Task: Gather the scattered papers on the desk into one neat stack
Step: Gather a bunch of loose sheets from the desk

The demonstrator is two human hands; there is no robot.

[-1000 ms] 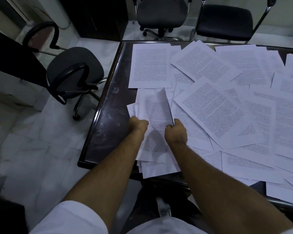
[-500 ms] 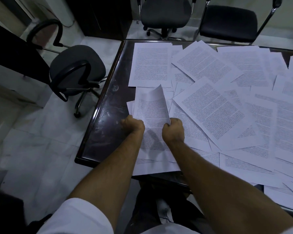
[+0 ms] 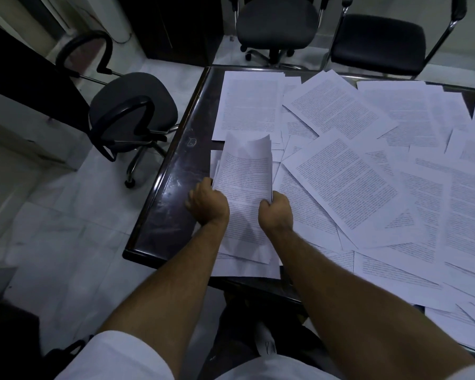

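Near the tabletop's [image 3: 159,204] left edge, the left hand [image 3: 207,205] and right hand [image 3: 276,212] grip the bundle of papers [image 3: 244,185] by its sides; since a second ago its top has lifted and curled more. Most scattered sheets [image 3: 348,185] right of it remain ungathered.

Both hands grip a small bundle of papers [image 3: 244,182] near the surface's left front corner: left hand [image 3: 207,205] curled on its left edge, right hand [image 3: 276,212] curled on its right edge. Bundle's far end is raised, top right corner curling over. More loose sheets lie under it at the front edge. Dark glossy surface [image 3: 173,204] bare along its left strip. Scattered papers [image 3: 348,182] overlap at mixed angles across the rest, printed side up. Swivel chair [image 3: 129,113] on the pale floor left of the surface; two more chairs [image 3: 277,20] beyond the far edge. White short sleeves at bottom.
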